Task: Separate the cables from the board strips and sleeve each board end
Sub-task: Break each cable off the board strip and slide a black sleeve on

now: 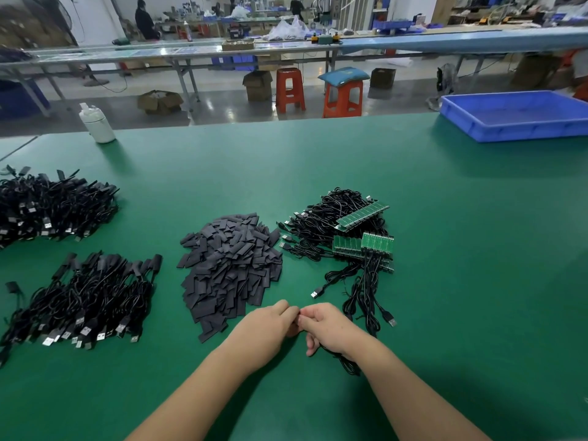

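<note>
Hands: left hand (270,323) and right hand (327,326) meet fingertip to fingertip near counter (445,281) front edge, pinching a small hidden piece | cable (343,361) trails under right hand | sleeves (229,265) ahead-left, nearer left hand | board strips (362,243) ahead-right.

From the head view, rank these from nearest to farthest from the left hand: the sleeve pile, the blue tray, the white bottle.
From the left hand:
1. Sleeve pile, just ahead and slightly left, nearly touching.
2. White bottle, far edge of the table, left.
3. Blue tray, far right corner.
</note>
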`<state>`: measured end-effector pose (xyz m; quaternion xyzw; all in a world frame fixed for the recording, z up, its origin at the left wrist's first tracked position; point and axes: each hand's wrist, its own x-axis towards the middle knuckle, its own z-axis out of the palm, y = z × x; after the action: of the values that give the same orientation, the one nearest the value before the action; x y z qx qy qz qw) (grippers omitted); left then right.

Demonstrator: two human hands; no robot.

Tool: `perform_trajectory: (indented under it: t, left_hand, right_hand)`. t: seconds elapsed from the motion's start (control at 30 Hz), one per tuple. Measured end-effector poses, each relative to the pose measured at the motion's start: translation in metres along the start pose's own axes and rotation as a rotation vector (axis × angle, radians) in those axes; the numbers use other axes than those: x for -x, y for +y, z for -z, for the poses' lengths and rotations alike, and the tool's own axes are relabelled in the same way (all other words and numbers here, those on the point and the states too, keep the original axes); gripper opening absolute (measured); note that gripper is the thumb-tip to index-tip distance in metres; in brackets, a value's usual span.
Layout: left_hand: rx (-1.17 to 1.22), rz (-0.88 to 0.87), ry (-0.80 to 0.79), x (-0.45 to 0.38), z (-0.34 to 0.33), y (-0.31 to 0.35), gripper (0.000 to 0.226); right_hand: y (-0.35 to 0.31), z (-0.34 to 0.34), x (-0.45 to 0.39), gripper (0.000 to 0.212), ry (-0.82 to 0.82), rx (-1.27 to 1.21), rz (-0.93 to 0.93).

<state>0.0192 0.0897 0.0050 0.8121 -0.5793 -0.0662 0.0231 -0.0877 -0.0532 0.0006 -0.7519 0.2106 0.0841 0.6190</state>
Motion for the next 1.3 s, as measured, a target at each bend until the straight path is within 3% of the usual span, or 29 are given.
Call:
perform_trajectory:
  t: [0.13,0.33,0.53,0.77,0.83,0.93,1.0,1.07,1.17,1.3]
  left_hand:
    - [0.069,-0.008,0.063,0.004,-0.006,-0.005,0.068]
    - [0.249,0.217,0.253,0.003,-0.008,-0.003,0.039]
    - [-0.054,0.196,0.049,-0.001,0.002,0.0,0.05]
    - [-0.138,0.109,0.042,-0.004,0.0,0.003,0.066]
    - [0.034,0.146,0.139,-0.005,-0.001,0.006,0.069]
    - [0.573,0.367,0.366,-0.002,0.001,0.02,0.054]
    - [0.799,0.515,0.446,0.001,-0.002,0.032,0.046]
    - [0.986,0.593,0.429,0.005,-0.004,0.041,0.04]
    - [1.283,0.511,0.286,0.007,-0.007,0.048,0.019]
    - [1.437,0.447,0.307,0.008,0.004,0.051,0.007]
  right_hand:
    - [0.001,-0.001,0.0,0.022,0.042,-0.062,0.003]
    - [0.0,-0.005,0.0,0.026,0.081,-0.149,-0.002]
    - [0.002,-0.008,-0.002,0.036,0.091,-0.048,-0.001]
    - [0.001,-0.008,-0.001,0.027,0.091,-0.075,-0.016]
    - [-0.001,-0.008,0.0,0.024,0.089,-0.145,-0.023]
    - [-0.004,-0.005,0.001,0.023,0.125,-0.285,-0.023]
    - [-0.008,-0.002,0.001,0.024,0.191,-0.417,-0.003]
    - [-0.016,0.001,0.0,0.026,0.275,-0.636,0.06]
    - [-0.036,0.001,-0.002,0.024,0.299,-0.997,0.188]
    - [-0.061,-0.004,-0.007,0.022,0.303,-1.065,0.26]
